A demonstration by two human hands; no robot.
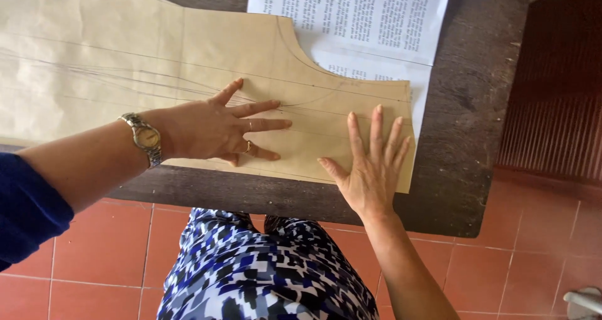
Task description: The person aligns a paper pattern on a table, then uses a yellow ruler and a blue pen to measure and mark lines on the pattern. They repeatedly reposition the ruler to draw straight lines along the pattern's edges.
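Where the view begins nearest me, a blue, black and white patterned garment (269, 270) covers the lap above red floor tiles (514, 263), and both forearms reach away over the near edge of a dark wooden table (464, 138). I read the right hand (370, 169) as pressed flat, fingers spread and gripping nothing, on the near right corner of a tan paper pattern piece (188, 63). Just left and slightly farther, the left hand (213, 129), with a wristwatch (145, 138) and rings, also lies flat with fingers splayed and nothing clasped. The pattern's long axis runs left to right; most of it extends left and far of both hands, so the left hand sits nearer its middle. Pencilled lines and a curved cut-out mark it. Farther right, printed white sheets (370, 13) lie partly beneath it. The pattern's left end, the table's far edge and a pale object at bottom right are cut off.
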